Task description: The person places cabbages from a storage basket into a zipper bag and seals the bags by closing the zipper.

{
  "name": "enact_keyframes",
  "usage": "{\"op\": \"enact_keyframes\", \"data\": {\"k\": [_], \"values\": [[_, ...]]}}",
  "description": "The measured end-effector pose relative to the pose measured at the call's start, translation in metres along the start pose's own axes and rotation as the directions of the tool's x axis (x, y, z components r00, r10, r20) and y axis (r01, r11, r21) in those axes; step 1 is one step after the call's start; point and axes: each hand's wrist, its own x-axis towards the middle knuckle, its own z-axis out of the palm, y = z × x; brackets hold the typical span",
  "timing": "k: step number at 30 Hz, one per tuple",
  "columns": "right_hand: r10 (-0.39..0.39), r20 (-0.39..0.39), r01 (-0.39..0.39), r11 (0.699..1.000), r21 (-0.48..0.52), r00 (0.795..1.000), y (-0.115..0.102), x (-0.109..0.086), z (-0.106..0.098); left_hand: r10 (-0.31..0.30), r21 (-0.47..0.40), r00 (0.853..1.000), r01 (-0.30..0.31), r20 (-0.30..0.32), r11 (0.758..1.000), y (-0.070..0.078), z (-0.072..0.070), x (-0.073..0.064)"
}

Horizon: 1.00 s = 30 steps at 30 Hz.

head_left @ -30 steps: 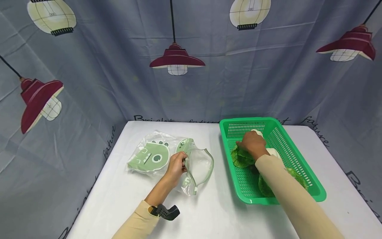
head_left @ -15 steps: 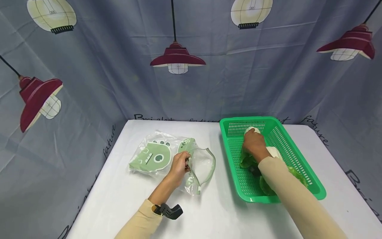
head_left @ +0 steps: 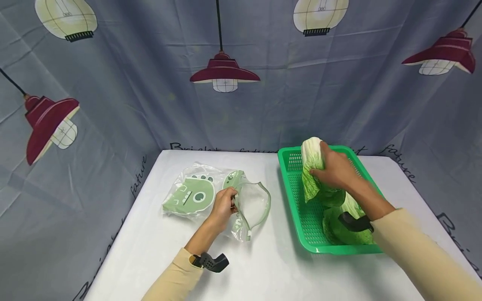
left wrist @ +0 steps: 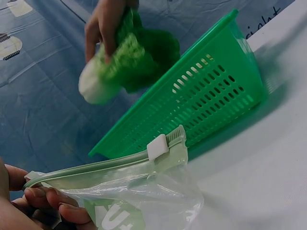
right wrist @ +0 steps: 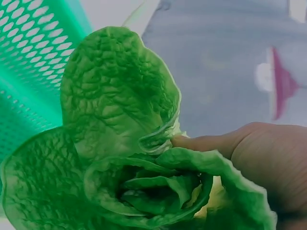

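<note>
A napa cabbage [head_left: 311, 161], white at its base and green at the leaves, is gripped by my right hand [head_left: 336, 168] above the green basket [head_left: 306, 246]. The right wrist view looks into its ruffled leaf end [right wrist: 120, 91], with my thumb pressing its side. My left hand [head_left: 222, 206] pinches the mouth edge of a clear plastic zip bag [head_left: 196, 198] printed with green cartoon faces. Its mouth gapes toward the basket. In the left wrist view a white slider [left wrist: 158, 147] sits at one end of the zip.
Another napa cabbage [head_left: 339, 228] lies in the basket, partly behind my right wrist. The basket stands on the right of a white table [head_left: 260, 271]. A grey-blue curtain [head_left: 244, 121] with printed lamps hangs behind and at both sides.
My right hand has lifted the cabbage from inside the basket to above its far part, and the white base now shows. My left hand and the bag have hardly moved.
</note>
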Motion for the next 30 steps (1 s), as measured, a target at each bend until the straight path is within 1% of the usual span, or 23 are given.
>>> {"op": "enact_keyframes", "data": {"k": [4,7,9,12,16,20,24,27,30], "values": [[-0.074,-0.02,0.075,0.997,0.02,0.997,-0.016,-0.02,-0.01,0.003,0.0,1.0,-0.003,-0.007,1.0,0.001,-0.001,-0.001],[-0.128,-0.018,0.129,0.991,0.031,0.992,-0.033,-0.033,-0.009,0.009,0.004,1.0,-0.009,-0.008,1.0,0.002,-0.002,-0.003],[-0.155,-0.002,0.155,0.987,0.045,0.988,-0.045,-0.04,-0.005,0.015,0.004,1.0,-0.015,-0.007,1.0,0.002,-0.002,-0.004],[-0.211,0.029,0.209,0.976,0.07,0.977,-0.062,-0.049,0.005,0.028,-0.003,1.0,-0.028,-0.005,1.0,0.003,-0.002,-0.005],[-0.27,0.102,0.261,0.961,0.092,0.957,-0.083,-0.057,0.024,0.048,-0.007,0.999,-0.048,-0.017,0.999,0.006,-0.002,-0.007],[-0.278,0.192,0.269,0.96,0.071,0.941,-0.099,-0.059,0.045,0.087,-0.015,0.996,-0.088,-0.031,0.996,0.009,-0.003,-0.01],[-0.257,0.273,0.258,0.966,0.034,0.927,-0.112,-0.056,0.064,0.132,-0.039,0.991,-0.132,-0.004,0.99,0.009,-0.002,-0.015],[-0.263,0.296,0.273,0.962,0.009,0.918,-0.117,-0.049,0.076,0.146,-0.044,0.989,-0.145,0.028,0.988,0.009,-0.001,-0.017],[-0.262,0.294,0.276,0.961,-0.008,0.919,-0.12,-0.039,0.086,0.145,-0.032,0.988,-0.143,0.056,0.989,0.009,0.0,-0.018]]}}
